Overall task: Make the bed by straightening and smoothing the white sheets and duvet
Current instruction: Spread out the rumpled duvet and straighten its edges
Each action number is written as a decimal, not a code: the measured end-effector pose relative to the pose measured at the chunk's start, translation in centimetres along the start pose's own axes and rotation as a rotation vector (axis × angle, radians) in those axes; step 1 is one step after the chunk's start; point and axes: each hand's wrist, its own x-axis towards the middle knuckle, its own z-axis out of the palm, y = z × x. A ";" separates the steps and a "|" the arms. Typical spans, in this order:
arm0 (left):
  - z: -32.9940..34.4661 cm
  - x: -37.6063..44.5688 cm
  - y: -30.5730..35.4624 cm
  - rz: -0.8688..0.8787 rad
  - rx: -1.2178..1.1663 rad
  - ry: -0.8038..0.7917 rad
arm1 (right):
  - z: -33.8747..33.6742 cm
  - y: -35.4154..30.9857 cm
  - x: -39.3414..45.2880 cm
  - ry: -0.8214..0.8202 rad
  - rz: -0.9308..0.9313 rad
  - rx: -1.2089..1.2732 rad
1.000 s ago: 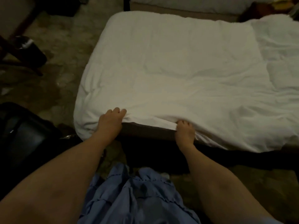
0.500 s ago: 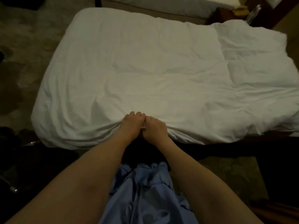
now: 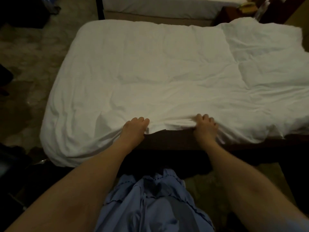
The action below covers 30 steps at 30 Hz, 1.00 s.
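Note:
A white duvet (image 3: 158, 71) covers the bed in front of me, wrinkled, with a rumpled fold at the far right (image 3: 267, 52). Its near edge hangs over the dark bed base (image 3: 168, 139). My left hand (image 3: 133, 129) grips that near edge left of centre, fingers curled into the cloth. My right hand (image 3: 206, 128) clutches a bunched fold of the same edge further right. Between my hands the edge is lifted and the dark base shows.
A second bed (image 3: 158, 7) stands beyond the far side. A dark nightstand (image 3: 234, 12) with small items is at the top right. Patterned carpet (image 3: 33, 56) lies to the left, with dark luggage (image 3: 10, 164) at the lower left.
My hands, together at the duvet's near edge half a second ago, have spread apart. The edge between them has lifted and bunched, and the view has shifted.

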 end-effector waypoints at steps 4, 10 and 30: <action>-0.1 1.4 0.9 -0.109 0.031 0.064 | -4.0 2.2 4.3 0.205 -0.058 0.223; 4.8 3.5 11.2 0.138 0.173 -0.270 | 4.4 4.1 -9.8 -0.443 -0.126 0.157; 4.6 3.4 19.3 -0.185 0.002 -0.096 | 3.2 8.3 -5.4 0.000 -0.115 0.188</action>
